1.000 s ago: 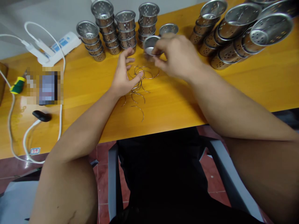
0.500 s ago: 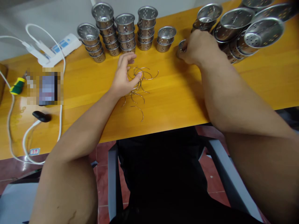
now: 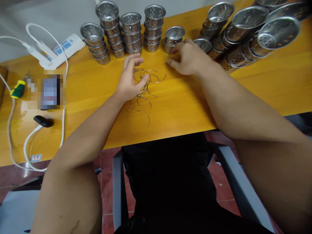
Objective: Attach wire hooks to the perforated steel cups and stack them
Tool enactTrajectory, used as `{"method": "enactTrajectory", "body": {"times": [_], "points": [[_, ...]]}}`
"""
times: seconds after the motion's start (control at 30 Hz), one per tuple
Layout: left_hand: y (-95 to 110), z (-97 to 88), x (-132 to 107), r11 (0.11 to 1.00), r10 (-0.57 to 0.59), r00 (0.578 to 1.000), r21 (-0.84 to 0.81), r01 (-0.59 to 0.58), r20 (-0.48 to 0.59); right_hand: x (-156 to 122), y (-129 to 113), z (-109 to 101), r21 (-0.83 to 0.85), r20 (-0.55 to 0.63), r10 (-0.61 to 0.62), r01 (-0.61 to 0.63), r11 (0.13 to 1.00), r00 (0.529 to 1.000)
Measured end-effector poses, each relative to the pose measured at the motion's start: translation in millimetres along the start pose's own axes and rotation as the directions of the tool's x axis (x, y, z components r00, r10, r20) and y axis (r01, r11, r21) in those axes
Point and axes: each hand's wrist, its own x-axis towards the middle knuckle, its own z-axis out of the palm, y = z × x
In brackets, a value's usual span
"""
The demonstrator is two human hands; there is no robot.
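Note:
My left hand (image 3: 131,76) rests with its fingers apart and curved beside a loose pile of thin curved metal wires (image 3: 146,94), its thumb over part of the pile. Nothing shows in its grasp. My right hand (image 3: 187,58) is open, thumb and fingers apart, just in front of a short stack of perforated metal cups (image 3: 174,36). Its fingertips overlap the stack's lower right edge in view; I cannot tell if they touch. Behind the right wrist stands a single low metal cup (image 3: 203,45), partly hidden by the hand.
Taller stacks of perforated cups (image 3: 107,29) line the table's back edge. More stacks (image 3: 246,32), some leaning, crowd the right. On the left lie a white power strip (image 3: 68,45) with cables, a green-yellow screwdriver (image 3: 18,89), a blurred-out device (image 3: 50,92) and a small black object (image 3: 43,121).
My right hand has let go of the low cup beside the right stacks and moved left, toward the short stack. My left hand has stayed in place by the wires.

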Motion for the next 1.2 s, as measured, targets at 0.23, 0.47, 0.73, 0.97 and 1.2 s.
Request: {"method": "enactTrajectory", "body": {"times": [0.23,0.47,0.73,0.97,1.2], "points": [[1,-0.7,1,1.000,0.003,1.000,0.007,-0.003,-0.001,4,8,0,0.042,-0.134,-0.012,0.018,0.999,0.991],[-3,0.7,1,1.000,0.017,1.000,0.020,-0.017,0.003,23,14,13,0.063,-0.191,0.027,-0.015,0.998,0.981],[-1,0.7,1,1.000,0.027,1.000,0.010,-0.027,0.007,22,1,8,0.092,-0.259,0.069,-0.047,0.995,0.963],[-2,7.5,2,0.991,-0.121,0.991,-0.059,0.117,-0.053,11,-12,11,0.354,-0.345,-0.061,0.190,0.916,0.937],[-2,4.9,3,0.995,-0.085,0.996,-0.051,0.083,-0.029,-18,-61,23,0.749,-0.165,-0.298,0.316,0.582,0.940]]}}
